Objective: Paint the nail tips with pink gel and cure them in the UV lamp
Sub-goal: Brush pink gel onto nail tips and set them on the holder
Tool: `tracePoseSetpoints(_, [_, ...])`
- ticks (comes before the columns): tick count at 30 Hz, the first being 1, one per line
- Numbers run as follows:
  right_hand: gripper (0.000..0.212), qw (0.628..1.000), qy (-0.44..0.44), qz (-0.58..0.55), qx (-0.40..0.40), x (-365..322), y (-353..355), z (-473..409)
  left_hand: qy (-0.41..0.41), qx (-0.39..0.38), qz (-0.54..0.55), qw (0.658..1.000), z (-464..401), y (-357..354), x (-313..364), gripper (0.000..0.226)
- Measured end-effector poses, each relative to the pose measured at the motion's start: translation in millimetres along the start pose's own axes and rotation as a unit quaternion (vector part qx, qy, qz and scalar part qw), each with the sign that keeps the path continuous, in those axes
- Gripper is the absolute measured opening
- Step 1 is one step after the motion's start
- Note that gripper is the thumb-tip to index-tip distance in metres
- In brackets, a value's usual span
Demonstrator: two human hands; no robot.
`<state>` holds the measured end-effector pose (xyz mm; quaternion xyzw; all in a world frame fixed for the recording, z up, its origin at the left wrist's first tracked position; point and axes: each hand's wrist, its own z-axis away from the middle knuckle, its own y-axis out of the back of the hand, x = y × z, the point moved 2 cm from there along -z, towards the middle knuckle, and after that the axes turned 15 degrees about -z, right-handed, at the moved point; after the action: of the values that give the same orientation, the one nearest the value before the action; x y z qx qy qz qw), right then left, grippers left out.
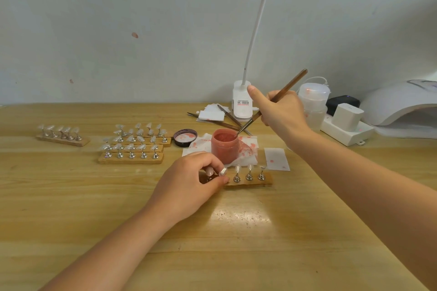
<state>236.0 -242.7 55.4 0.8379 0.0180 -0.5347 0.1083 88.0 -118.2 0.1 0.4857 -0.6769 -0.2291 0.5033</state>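
Small print on the lamp base (241,104) label, illegible.

Glossy wooden table (94,196), shiny metal nail stands (249,176), wooden brush (287,87).

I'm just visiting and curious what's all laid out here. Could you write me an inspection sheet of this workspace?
Surface: wooden table, glare patch near the front.
Job's things: open pink gel jar on stained tissue; brush tip in jar; nail-tip stand; UV lamp far right.
Clutter: more nail-tip stands, jar lid, tweezers, paper scraps.
Hands: left hand grips the stand's end; right hand holds the brush.
Cables: power strip with white plug.
Surroundings: pale wall, clip lamp.
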Motion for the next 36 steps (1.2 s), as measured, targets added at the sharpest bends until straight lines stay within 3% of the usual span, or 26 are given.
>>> tracePoseSetpoints(9, [0.051,0.999,0.025,-0.030,0.019,-8,10,1,-0.009,0.012,-0.017,1.000,3,1,1,0.023])
tracePoseSetpoints(25, [0.048,0.996,0.013,-0.080,0.036,2,16,10,0.022,0.056,0.073,0.996,3,8,5,0.025])
tracePoseSetpoints(29, [0.045,0.988,0.037,-0.148,0.021,-11,22,32,-0.010,0.079,0.071,0.994,3,11,6,0.026])
tracePoseSetpoints(33, [0.039,0.972,0.061,-0.224,-0.023,-22,28,64,-0.103,0.115,-0.012,0.988,1,23,12,0.008])
tracePoseSetpoints(36, [0.038,0.972,0.106,-0.203,-0.054,-20,33,87,-0.123,0.097,0.052,0.986,7,32,16,0.003])
